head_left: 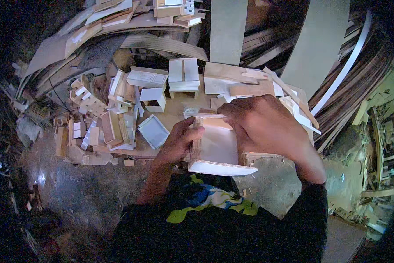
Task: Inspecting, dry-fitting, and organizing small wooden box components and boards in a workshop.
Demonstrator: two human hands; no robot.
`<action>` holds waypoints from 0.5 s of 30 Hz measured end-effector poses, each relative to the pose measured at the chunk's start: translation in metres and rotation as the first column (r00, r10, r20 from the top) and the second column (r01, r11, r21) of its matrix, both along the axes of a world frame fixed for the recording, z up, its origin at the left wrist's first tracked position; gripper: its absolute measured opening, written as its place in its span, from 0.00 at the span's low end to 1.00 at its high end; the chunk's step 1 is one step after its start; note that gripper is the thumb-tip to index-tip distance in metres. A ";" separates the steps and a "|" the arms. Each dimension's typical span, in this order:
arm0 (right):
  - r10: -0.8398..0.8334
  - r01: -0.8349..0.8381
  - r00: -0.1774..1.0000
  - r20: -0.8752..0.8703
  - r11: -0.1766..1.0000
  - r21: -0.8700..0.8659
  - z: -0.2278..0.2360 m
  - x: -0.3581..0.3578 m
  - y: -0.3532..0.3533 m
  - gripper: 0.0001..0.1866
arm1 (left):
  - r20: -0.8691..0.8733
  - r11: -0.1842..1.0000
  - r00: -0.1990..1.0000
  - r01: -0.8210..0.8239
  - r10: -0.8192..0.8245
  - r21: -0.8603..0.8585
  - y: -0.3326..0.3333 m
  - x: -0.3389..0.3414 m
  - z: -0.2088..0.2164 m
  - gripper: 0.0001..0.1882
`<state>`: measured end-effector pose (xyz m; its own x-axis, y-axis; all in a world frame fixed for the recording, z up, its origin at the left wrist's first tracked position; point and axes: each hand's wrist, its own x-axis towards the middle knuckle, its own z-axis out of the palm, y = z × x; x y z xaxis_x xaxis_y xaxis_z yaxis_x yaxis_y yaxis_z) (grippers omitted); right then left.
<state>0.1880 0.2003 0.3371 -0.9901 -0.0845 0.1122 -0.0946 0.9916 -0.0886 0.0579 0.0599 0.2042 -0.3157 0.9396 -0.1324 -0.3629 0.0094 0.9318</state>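
Box at the worktop's near edge, white face near. Probably best braced level, walls square, even pressure at the far end. Left hand grips the left wall, thumb uppermost; right hand arches over the far right corner, grasping, fingertips partly hidden.

A grey floor, littered with chips, shows on the near side of a wooden table. Beyond stand two wide pale boards; dark strips pile up rightward, planks leftward. Cool, uneven light leaves the edges dim.
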 end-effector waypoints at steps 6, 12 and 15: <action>-0.084 0.086 0.996 0.034 0.993 -0.080 0.006 0.003 0.000 0.13 | 0.102 0.998 0.994 -0.037 0.032 0.045 0.002 0.005 0.001 0.23; -0.056 0.053 0.997 -0.049 0.997 -0.061 -0.002 0.010 0.004 0.12 | -0.330 0.963 0.938 -0.015 0.107 0.269 0.000 0.007 -0.013 0.24; -0.106 0.101 0.993 -0.059 0.992 -0.074 0.004 0.015 0.003 0.10 | 0.148 0.996 0.989 0.005 -0.019 0.091 0.006 0.006 0.002 0.24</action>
<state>0.2027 0.2034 0.3408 -0.9840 0.0284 0.1761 0.0005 0.9877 -0.1564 0.0637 0.0660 0.2062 -0.2875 0.9534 -0.0918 -0.4981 -0.0670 0.8645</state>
